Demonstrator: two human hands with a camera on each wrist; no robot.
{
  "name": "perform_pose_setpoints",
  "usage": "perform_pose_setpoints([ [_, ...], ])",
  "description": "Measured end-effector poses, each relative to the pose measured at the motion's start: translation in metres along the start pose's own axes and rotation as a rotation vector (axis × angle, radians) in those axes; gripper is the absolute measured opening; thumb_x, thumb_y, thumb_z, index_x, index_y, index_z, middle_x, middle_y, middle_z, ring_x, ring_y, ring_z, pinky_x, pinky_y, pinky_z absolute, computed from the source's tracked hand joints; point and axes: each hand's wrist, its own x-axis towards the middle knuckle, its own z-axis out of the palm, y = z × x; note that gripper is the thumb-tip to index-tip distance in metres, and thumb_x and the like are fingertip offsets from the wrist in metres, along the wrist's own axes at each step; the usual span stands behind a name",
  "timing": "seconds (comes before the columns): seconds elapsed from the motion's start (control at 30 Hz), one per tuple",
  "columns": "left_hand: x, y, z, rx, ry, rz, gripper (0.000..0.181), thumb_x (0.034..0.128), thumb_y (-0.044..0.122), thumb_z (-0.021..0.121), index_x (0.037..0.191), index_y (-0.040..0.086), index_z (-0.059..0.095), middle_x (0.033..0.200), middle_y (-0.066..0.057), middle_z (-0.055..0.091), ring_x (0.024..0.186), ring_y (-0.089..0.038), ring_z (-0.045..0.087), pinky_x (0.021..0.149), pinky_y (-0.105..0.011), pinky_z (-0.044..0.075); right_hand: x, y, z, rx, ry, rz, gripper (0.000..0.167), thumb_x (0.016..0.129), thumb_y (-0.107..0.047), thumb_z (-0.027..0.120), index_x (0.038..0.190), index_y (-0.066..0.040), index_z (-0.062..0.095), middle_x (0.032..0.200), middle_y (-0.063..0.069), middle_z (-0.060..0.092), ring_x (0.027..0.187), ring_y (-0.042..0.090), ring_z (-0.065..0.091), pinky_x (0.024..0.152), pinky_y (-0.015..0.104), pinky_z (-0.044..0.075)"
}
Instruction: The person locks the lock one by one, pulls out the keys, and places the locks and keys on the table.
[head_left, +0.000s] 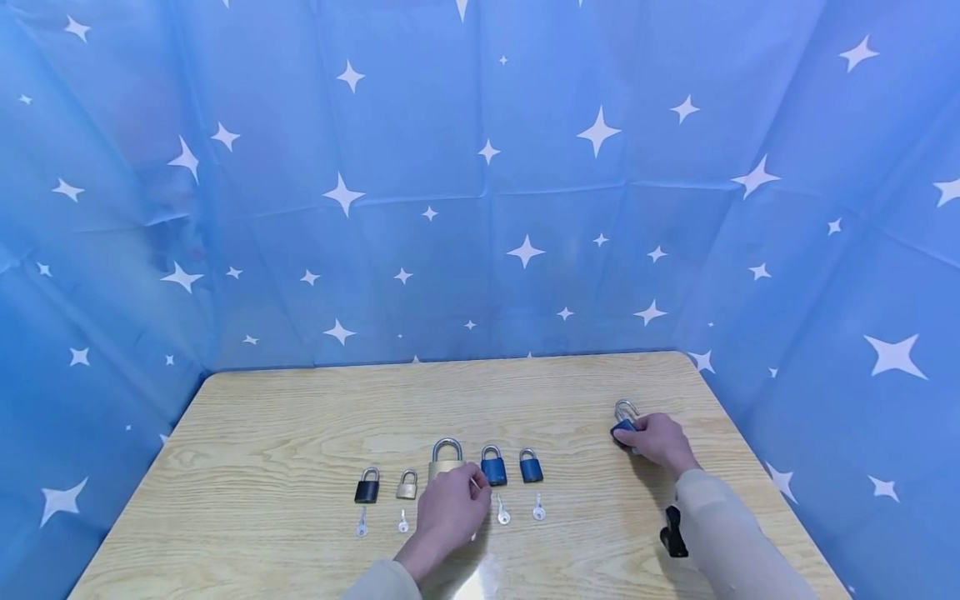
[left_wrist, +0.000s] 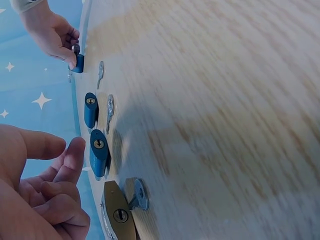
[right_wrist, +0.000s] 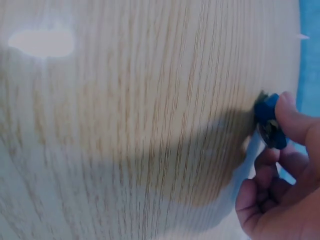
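Far right on the table, my right hand point(head_left: 662, 440) pinches a blue padlock point(head_left: 625, 430) between thumb and fingers; its shackle looks swung open. A silvery piece, perhaps a key, shows at the lock's keyhole end in the right wrist view, partly hidden. My left hand point(head_left: 452, 504) hovers before a large brass padlock point(head_left: 446, 468), covering part of it. Its fingers are loosely bent and hold nothing in the left wrist view. Beside it stand a blue padlock point(head_left: 493, 472) and a smaller blue padlock point(head_left: 532, 470), each with a key point(head_left: 503, 511) in front.
Left of the brass lock are a small brass padlock point(head_left: 407, 486) and a black padlock point(head_left: 367, 489), with small keys point(head_left: 362, 523) before them. A key point(left_wrist: 141, 194) lies by the large brass lock. Star-patterned blue cloth point(head_left: 480, 208) surrounds the wooden table point(head_left: 247, 467).
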Motion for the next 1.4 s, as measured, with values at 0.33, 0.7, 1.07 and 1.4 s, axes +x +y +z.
perform_pose_setpoints([
  [0.33, 0.004, 0.005, -0.013, -0.049, -0.009, 0.03, 0.006, 0.0893, 0.022, 0.063, 0.085, 0.019, 0.067, 0.068, 0.013, 0.059, 0.05, -0.004, 0.048, 0.049, -0.022, 0.038, -0.01, -0.018, 0.012, 0.103, 0.0, -0.077, 0.031, 0.091, -0.034, 0.067, 0.095, -0.003, 0.071, 0.076, 0.003, 0.06, 0.07, 0.019, 0.048, 0.061, 0.029, 0.036],
  [0.7, 0.028, 0.006, -0.03, -0.074, -0.014, 0.077, 0.015, 0.0941, 0.027, 0.059, 0.103, 0.021, 0.07, 0.09, 0.008, 0.07, 0.051, -0.004, 0.046, 0.047, -0.024, 0.037, -0.034, -0.068, 0.051, 0.357, -0.128, -0.134, 0.034, 0.09, -0.036, 0.069, 0.105, -0.005, 0.071, 0.086, 0.002, 0.064, 0.078, 0.016, 0.052, 0.068, 0.032, 0.044],
  [1.07, 0.058, 0.012, -0.03, -0.228, -0.117, 0.127, 0.028, 0.1041, 0.024, 0.045, 0.125, 0.024, 0.064, 0.112, 0.001, 0.07, 0.059, -0.01, 0.046, 0.055, -0.026, 0.04, -0.059, -0.105, 0.075, 0.505, -0.222, -0.202, 0.033, 0.09, -0.03, 0.07, 0.106, -0.001, 0.071, 0.095, 0.002, 0.072, 0.089, 0.012, 0.06, 0.081, 0.032, 0.05],
  [1.4, 0.063, 0.01, -0.02, -0.409, -0.208, 0.173, 0.033, 0.1061, 0.025, 0.04, 0.134, 0.025, 0.056, 0.133, 0.001, 0.06, 0.109, -0.023, 0.061, 0.089, -0.041, 0.05, -0.071, -0.117, 0.085, 0.618, -0.352, -0.307, 0.031, 0.093, -0.023, 0.066, 0.104, 0.006, 0.069, 0.078, -0.006, 0.065, 0.079, 0.009, 0.058, 0.077, 0.028, 0.048],
])
